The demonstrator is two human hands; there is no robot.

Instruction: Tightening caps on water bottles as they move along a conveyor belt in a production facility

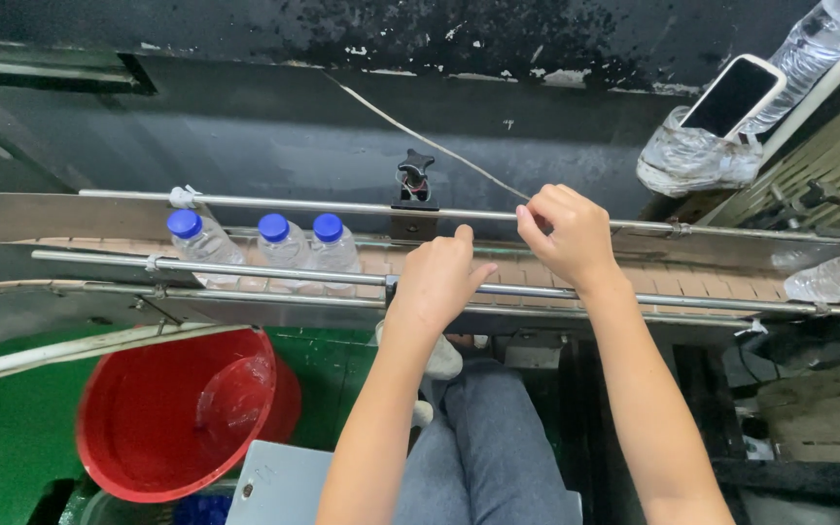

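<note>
The left hand is resting on the near rail of the conveyor belt, fingers curled loosely together with the thumb pointing up, and it is gripping nothing that can be seen. The right hand is hovering just above the belt by the far rail, its fingers folded in and the tips pinched together; whether anything is sitting between them cannot be told. 3 clear bottles with blue caps are standing upright on the belt between the 2 rails, well to the left of both hands, the right 2 touching each other. Below the belt, a red bucket is sitting on the green floor, beside the person's grey trousers
</note>
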